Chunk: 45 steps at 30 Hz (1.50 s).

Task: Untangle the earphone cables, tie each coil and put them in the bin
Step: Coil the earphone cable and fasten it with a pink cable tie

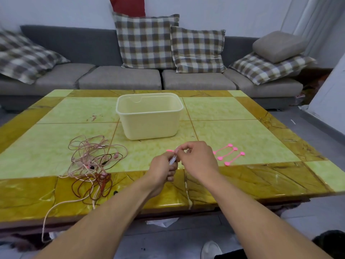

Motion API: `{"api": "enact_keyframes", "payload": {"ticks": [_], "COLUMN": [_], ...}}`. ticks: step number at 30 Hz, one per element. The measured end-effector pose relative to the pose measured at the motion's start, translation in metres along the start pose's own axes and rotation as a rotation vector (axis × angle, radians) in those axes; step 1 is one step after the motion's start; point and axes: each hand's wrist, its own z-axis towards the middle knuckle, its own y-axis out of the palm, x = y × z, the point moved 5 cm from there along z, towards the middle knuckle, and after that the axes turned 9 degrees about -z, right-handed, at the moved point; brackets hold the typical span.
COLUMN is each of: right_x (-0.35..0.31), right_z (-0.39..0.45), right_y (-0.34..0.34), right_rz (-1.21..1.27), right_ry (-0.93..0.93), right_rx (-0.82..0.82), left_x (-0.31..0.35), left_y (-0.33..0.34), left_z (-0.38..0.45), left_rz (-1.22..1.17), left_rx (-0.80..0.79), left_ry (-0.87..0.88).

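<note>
Head view, item: coiled earphone cable [172, 159], pinched in your left hand [162, 170] above table edge. Right hand [196, 157] pinches pink tie [169, 150]; wrap it snugly. Bin [149, 116] beyond.

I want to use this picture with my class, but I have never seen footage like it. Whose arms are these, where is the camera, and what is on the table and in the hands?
There is no machine here: a person wears a wide-angle camera on the head, looking forward and down, so the arms are their own. On the tiled table stand a cream bin, a tangle of pinkish and brown earphone cables at the left, and three pink ties at the right. The left hand and right hand meet in the middle, pinching a small bundle and a pink tie; details are too small to tell. A sofa with cushions stands behind.
</note>
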Motion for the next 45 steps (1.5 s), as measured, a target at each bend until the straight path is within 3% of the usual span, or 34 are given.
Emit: {"api": "enact_keyframes", "payload": {"ticks": [13,16,20,22,25,36,45], "right_x": [-0.019,-0.022,-0.012,-0.006,0.002,0.011,0.016], "right_z": [-0.005,-0.009,-0.014,-0.016,-0.015,0.0,0.007], "right_y": [0.017,0.019,0.026,0.033,0.039,0.032,0.028], "right_rz": [-0.062,0.115,0.608,0.652,0.621,0.702,0.766], "right_ry": [-0.153,-0.18,0.216,0.362,0.39,0.261,0.177], "right_rx": [-0.002,-0.093,-0.412,-0.584,-0.694,-0.621,-0.51], "left_x": [0.006,0.009,0.015,0.017,0.02,0.02,0.015], "left_y": [-0.02,-0.025,-0.029,-0.03,-0.031,-0.032,-0.036], "left_z": [0.003,0.004,0.007,0.007,0.005,-0.001,0.004], "left_rz": [-0.207,-0.242,-0.24,-0.198,-0.133,0.068,0.018], "left_rx": [0.106,0.139,0.127,0.085,0.009,-0.214,-0.206], "left_ry": [-0.053,-0.031,0.008,0.027,0.025,-0.106,-0.11]}}
